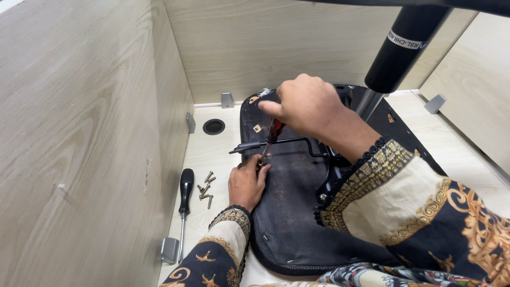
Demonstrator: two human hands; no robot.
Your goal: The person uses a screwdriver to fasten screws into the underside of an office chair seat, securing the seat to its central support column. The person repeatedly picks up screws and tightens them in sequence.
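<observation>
An upturned black chair seat (289, 212) lies on a pale wooden desktop, its underside up, with a black gas-lift column (404, 48) rising from its mechanism. My right hand (305, 103) grips a red-handled screwdriver (272, 135) that points down at the seat's left edge. My left hand (246, 183) rests on that edge, fingers pinched around the screwdriver's tip; whatever is under the tip is hidden. A black adjustment lever (249, 146) sticks out leftward just above my left hand.
A second screwdriver with a black handle (185, 194) lies on the desktop left of the seat, beside several loose brass-coloured screws (206, 188). Wooden panels wall the left, back and right. A round cable hole (213, 126) and metal corner brackets (227, 100) sit along the joints.
</observation>
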